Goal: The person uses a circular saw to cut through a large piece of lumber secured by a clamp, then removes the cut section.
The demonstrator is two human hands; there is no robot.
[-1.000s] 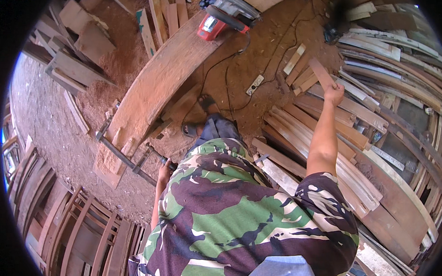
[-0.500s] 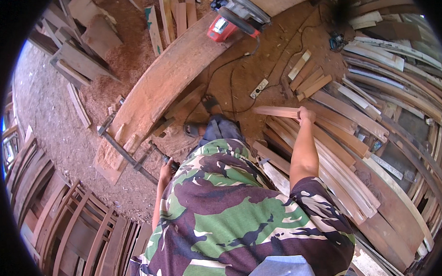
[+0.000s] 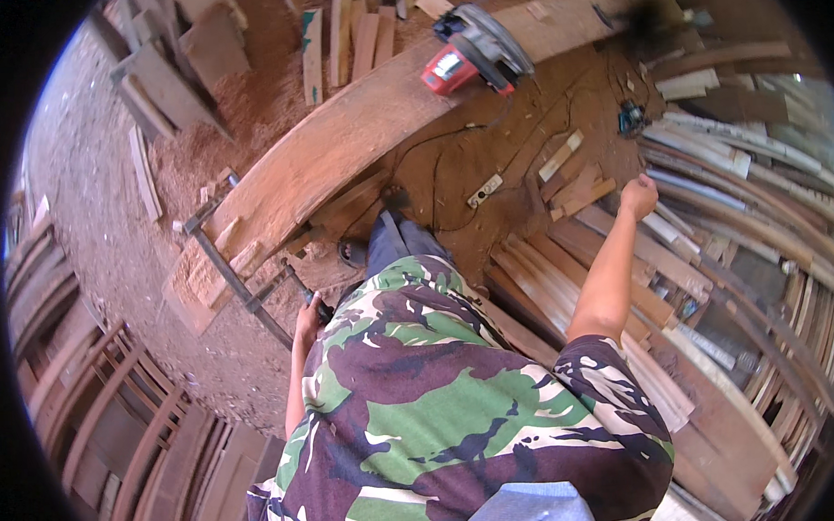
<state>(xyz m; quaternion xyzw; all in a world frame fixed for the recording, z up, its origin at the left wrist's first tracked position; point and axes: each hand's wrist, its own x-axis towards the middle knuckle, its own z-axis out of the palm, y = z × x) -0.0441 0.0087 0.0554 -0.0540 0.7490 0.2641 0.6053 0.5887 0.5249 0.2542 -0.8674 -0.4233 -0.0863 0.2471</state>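
My left hand [image 3: 311, 319] is wrapped round the dark handle of a metal bar clamp [image 3: 226, 267], close to my left hip. The clamp's long bar crosses the near end of a wide wooden plank [image 3: 312, 158] covered in sawdust. My right hand [image 3: 640, 198] is stretched out to the right above stacked timber, its fingers curled closed. What it holds, if anything, I cannot make out. On the far part of the plank rests a red and black circular saw [image 3: 474, 56].
Stacked boards [image 3: 573, 264] fill the right side below my right arm. Curved wooden frames [image 3: 128, 408] stand at the lower left. A white power strip [image 3: 484, 191] and dark cords lie on the dusty floor, with a teal power tool [image 3: 631, 118] farther right.
My right hand has moved right and farther away. The short wooden board it held no longer shows in it. My left hand stays on the clamp handle. The view has shifted slightly.
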